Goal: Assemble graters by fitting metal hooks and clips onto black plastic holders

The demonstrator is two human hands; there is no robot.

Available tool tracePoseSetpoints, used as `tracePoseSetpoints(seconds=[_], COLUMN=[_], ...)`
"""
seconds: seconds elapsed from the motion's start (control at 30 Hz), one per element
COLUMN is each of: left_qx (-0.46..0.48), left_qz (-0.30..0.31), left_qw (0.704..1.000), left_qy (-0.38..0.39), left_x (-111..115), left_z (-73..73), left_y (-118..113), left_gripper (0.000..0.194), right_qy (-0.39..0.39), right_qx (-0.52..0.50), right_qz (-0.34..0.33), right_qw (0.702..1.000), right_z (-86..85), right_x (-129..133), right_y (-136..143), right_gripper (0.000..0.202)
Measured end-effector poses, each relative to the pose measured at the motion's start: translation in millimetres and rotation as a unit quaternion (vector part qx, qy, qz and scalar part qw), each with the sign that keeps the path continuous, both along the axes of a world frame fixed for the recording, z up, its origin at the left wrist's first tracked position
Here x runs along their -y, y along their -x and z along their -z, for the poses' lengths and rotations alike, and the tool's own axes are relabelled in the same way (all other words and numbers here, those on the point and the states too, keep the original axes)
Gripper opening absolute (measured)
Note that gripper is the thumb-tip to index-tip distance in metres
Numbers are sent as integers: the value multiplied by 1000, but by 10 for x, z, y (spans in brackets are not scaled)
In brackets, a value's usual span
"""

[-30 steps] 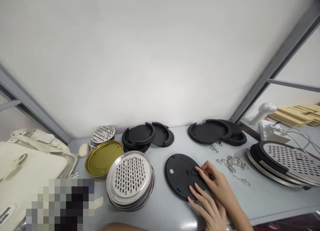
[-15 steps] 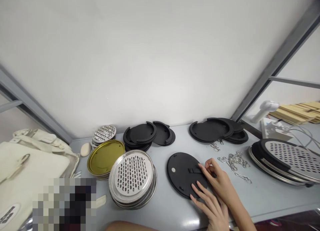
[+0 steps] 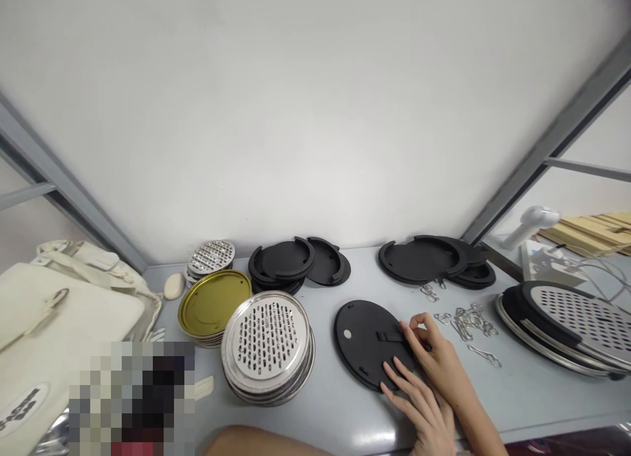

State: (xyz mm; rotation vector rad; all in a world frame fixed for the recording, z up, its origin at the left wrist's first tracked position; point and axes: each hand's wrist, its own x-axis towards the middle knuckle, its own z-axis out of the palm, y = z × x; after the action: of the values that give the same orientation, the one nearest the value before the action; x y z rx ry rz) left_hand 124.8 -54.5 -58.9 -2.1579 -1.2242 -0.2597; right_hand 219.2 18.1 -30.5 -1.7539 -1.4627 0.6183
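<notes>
A round black disc [image 3: 362, 357] with a pale round dot and a raised central strip lies on the grey table. My left hand [image 3: 421, 407] rests its spread fingertips on the disc's lower right part. Above it, my right hand [image 3: 436, 357] has curled fingers and a fingertip at the right end of the strip; what they pinch is hidden. Thin wire clips [image 3: 468, 321] lie loose to the right of the hands. Left of the disc stands a stack of round metal graters [image 3: 269, 341].
Gold lids [image 3: 214, 303], small graters [image 3: 211, 257] and black rings [image 3: 286, 259] sit at the left and back. More black rings [image 3: 419, 259] lie at the back right. Black-rimmed graters [image 3: 586, 318] are at far right. A cream bag [image 3: 69, 311] occupies the left.
The whole view has shifted slightly, so most things appear a little further right. Both hands keep nearly the same places on the black disc.
</notes>
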Motion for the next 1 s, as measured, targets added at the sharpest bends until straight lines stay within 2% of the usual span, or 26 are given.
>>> tracePoseSetpoints(seconds=[0.17, 0.4, 0.73, 0.9, 1.0], left_qx=[25, 91, 60, 41, 56], left_qz=[-5, -23, -10, 11, 20], left_qw=[999, 995, 998, 999, 998], left_qy=[-20, -35, -30, -8, -8], left_x=[-12, -38, -32, -24, -27], left_z=[-3, 30, 124, 103, 82], left_y=[-30, -115, -98, -45, -25], left_gripper=[53, 43, 58, 71, 72], right_qy=[-11, 2, -24, -28, -28], right_qx=[5, -9, -24, -26, -23], right_qz=[-4, -13, 4, 7, 11], right_qw=[1000, 1000, 999, 999, 999], right_z=[22, 57, 64, 51, 44], right_x=[4, 0, -24, -20, -22], right_y=[-17, -42, -34, -32, -33], right_gripper=[24, 25, 27, 27, 29])
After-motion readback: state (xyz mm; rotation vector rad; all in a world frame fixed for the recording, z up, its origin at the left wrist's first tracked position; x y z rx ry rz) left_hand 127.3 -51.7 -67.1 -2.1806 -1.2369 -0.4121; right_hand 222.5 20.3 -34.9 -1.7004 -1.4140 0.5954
